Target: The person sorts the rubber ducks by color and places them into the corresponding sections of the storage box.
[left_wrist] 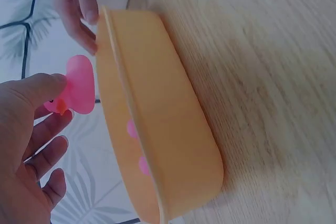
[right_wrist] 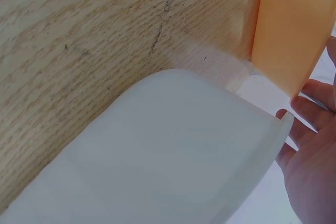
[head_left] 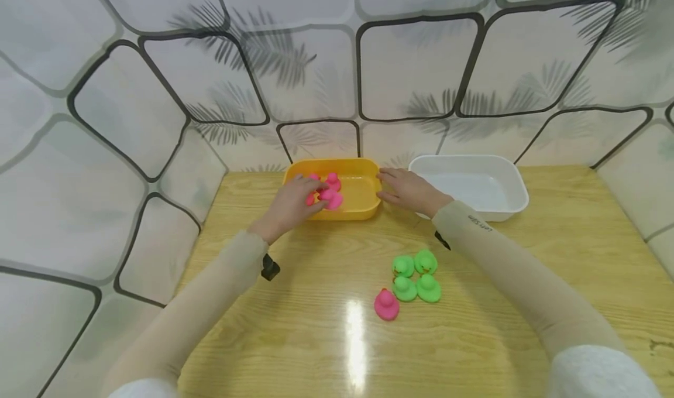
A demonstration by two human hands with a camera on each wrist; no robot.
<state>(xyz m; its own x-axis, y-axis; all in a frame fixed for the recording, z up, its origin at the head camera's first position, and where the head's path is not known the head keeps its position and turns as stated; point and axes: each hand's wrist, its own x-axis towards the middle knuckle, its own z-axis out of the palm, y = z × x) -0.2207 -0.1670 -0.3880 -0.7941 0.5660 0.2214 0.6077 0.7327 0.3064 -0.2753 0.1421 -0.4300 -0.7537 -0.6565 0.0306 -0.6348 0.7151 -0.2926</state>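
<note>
Over the left part of a yellow-orange plastic tub (head_left: pixel 363 193), my left hand (head_left: pixel 289 205) pinches a pink rubber duck (left_wrist: pixel 80 88) between thumb and fingers. Other pink ducks (head_left: pixel 333 180) lie in the tub below it, partly hidden by the hand. My right hand (head_left: pixel 413 190) has its fingers extended at the tub's right end, fingertips touching the rim. Its palm side is close to the corner of a white tub (head_left: pixel 518 196). On the table in front, several green ducks (head_left: pixel 429 288) sit in a cluster, with one pink duck (head_left: pixel 387 305) beside them.
The wooden table (head_left: pixel 295 328) reaches a patterned wall covering (head_left: pixel 416 70) behind both tubs and at the left side. Both tubs stand near the back edge, a narrow gap between them. A bright reflection shows on the wood near the front.
</note>
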